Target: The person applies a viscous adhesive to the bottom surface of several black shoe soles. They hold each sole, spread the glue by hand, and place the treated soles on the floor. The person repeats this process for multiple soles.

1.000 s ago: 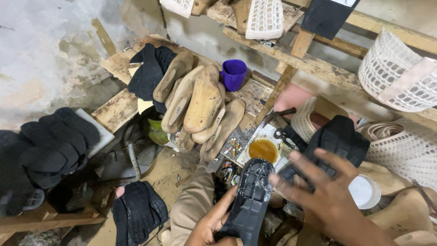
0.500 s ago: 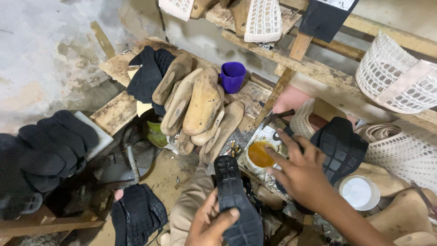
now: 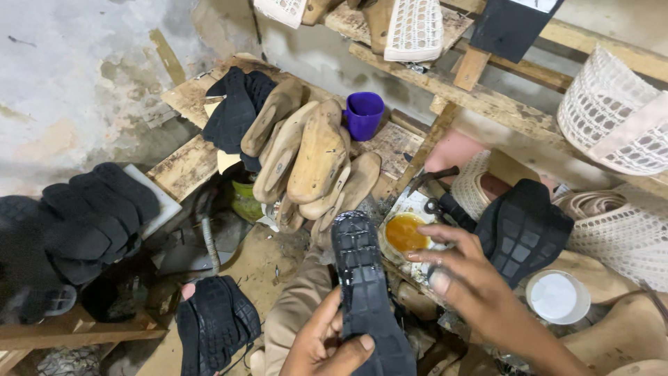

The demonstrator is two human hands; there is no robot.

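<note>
Left hand (image 3: pixel 327 341) clamped round black shoe sole (image 3: pixel 365 292), tread side up, near centre, over lap. Right hand (image 3: pixel 480 289) spread open, holding nothing, fingertips hovering just beside glue dish (image 3: pixel 406 232) further off. Risks, by judgement: sticky fingers smearing tread; elbow knocking white lid (image 3: pixel 557 296) at right; sole slipping from one-handed grip onto floor; glue spilling if dish nudged.

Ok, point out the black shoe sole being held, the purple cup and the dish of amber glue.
Black shoe sole (image 3: pixel 362 278): head view, on the middle of its treaded underside.
Purple cup (image 3: pixel 364 115): head view, on its outer wall.
Dish of amber glue (image 3: pixel 405 232): head view, on the amber liquid's surface.
</note>
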